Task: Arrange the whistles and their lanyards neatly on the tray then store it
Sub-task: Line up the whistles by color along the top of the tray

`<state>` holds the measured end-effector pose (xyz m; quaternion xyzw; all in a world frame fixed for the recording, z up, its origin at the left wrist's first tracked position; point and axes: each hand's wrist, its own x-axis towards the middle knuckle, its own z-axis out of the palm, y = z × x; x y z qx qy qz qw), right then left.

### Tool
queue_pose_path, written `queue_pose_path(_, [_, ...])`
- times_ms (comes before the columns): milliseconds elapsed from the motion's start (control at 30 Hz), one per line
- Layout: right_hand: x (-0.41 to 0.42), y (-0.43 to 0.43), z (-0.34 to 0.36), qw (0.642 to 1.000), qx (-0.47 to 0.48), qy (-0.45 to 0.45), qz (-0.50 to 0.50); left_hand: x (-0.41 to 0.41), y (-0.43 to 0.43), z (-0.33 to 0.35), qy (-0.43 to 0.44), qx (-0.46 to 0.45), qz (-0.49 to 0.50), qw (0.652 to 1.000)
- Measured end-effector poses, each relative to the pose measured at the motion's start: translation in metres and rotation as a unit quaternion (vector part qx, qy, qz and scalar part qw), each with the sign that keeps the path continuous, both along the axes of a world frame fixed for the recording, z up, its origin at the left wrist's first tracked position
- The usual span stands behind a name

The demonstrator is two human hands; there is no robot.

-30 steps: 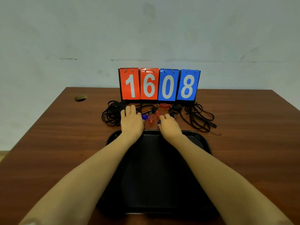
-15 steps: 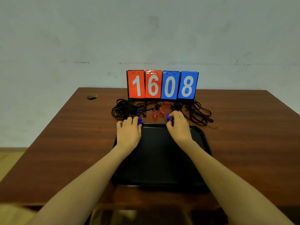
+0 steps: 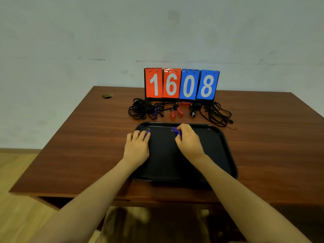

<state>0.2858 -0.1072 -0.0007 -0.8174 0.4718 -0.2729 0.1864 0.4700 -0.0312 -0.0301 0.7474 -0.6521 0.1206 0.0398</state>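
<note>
Black rectangular plastic tray (image 3: pixel 228 155) lies flat on the brown wooden worktop (image 3: pixel 271 137), centre of frame, long side facing the person. Both hands are over its far end.

Left hand (image 3: pixel 137 147), palm down at the tray's upper-left corner, pinches a small blue plastic whistle (image 3: pixel 147 132) at the fingertips. The whistle's metal ring pokes out beyond them and sits low over the tray floor; contact with the tray can't be told.

Right hand (image 3: pixel 188 141), at the upper middle of the tray, has its fingers curled round a second blue whistle (image 3: pixel 176 132), ring pointing left. Whether it touches the tray can't be told either.

Above the tray, on bare worktop, from left to right:
- tangled black lanyard heap (image 3: pixel 140 109) with a third blue whistle (image 3: pixel 154 114) in it
- two translucent red whistles (image 3: pixel 172 116) side by side
- another red whistle (image 3: pixel 185 103) farther back
- a black clip end (image 3: pixel 193 114)
- a looser black lanyard tangle (image 3: pixel 217 114), spreading toward the right

All of these are off the tray, near its far rim.

Behind them stands a flip scoreboard (image 3: pixel 181 84), two red cards then two blue, reading 1608. Round cable hole (image 3: pixel 107 96) is in the worktop's upper-left corner. Pale wall fills the top, with yellowish wood floor (image 3: pixel 14 172) at lower left.
</note>
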Motion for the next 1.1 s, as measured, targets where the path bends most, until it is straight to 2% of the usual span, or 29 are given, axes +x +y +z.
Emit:
queue_pose_path(200, [0.005, -0.001, -0.006, 0.999, 0.046, 0.005, -0.019, 0.005, -0.004, 0.003, -0.015, 0.05, 0.004, 0.999])
queue_pose_path(367, [0.013, -0.006, -0.01, 0.995, 0.086, -0.052, -0.018, 0.014, -0.014, 0.004, -0.005, 0.046, 0.011, 0.999])
queue_pose_path(500, [0.019, -0.009, -0.011, 0.993, 0.107, -0.058, 0.002, 0.026, -0.022, 0.004, 0.026, 0.02, 0.008, 0.999])
queue_pose_path(733, [0.044, -0.004, -0.019, 0.993, 0.089, -0.073, 0.038, 0.032, -0.032, 0.008, 0.038, 0.009, 0.011, 0.999])
queue_pose_path(1000, [0.069, -0.007, -0.028, 0.991, 0.076, -0.038, 0.101, 0.028, -0.03, 0.005, 0.025, 0.001, 0.009, 1.0])
queue_pose_path(1100, [0.071, -0.014, -0.029, 0.993, 0.074, -0.01, 0.092, 0.024, -0.028, 0.005, 0.047, 0.003, 0.004, 0.999])
